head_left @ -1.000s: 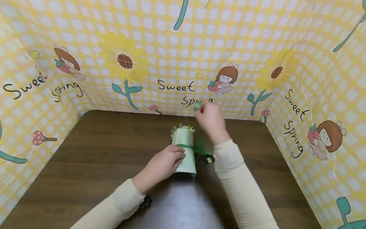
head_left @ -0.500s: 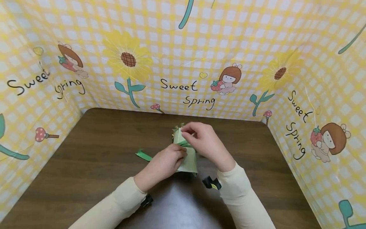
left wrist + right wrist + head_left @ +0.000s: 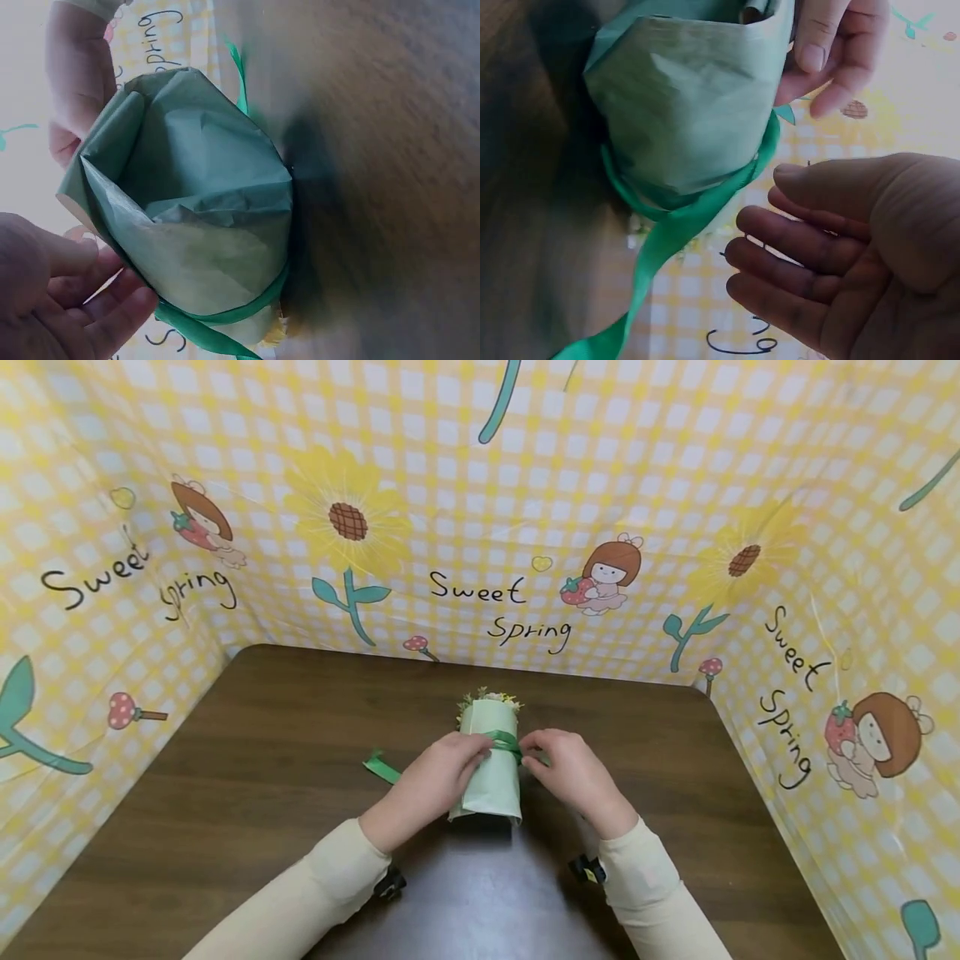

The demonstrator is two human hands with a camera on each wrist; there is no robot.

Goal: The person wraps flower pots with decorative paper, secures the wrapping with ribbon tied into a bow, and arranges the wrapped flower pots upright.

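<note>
A small bouquet wrapped in pale green paper (image 3: 491,789) lies on the table, flowers (image 3: 504,698) at its far end. Green ribbon (image 3: 504,742) circles the wrap near its middle. My left hand (image 3: 435,781) rests on top of the wrap, fingertips pressing at the ribbon; in the left wrist view its fingers (image 3: 135,311) touch the ribbon's edge. To the right of the bouquet is my right hand (image 3: 573,772), fingertips close beside the ribbon. The right wrist view shows its fingers (image 3: 780,259) loosely bent with nothing between them. A ribbon tail (image 3: 600,341) trails off along the table.
A dark wooden table (image 3: 300,852) lies under everything. Yellow checked cloth (image 3: 465,485) printed with flowers and words walls in the back and both sides. A ribbon end (image 3: 382,768) lies left of the left hand. Each wrist carries a small black camera (image 3: 587,868).
My right hand held the ribbon up at the back, crossed it over the bouquet, then moved down to the right side. A ribbon end now lies at left. The left hand stays on the wrap.
</note>
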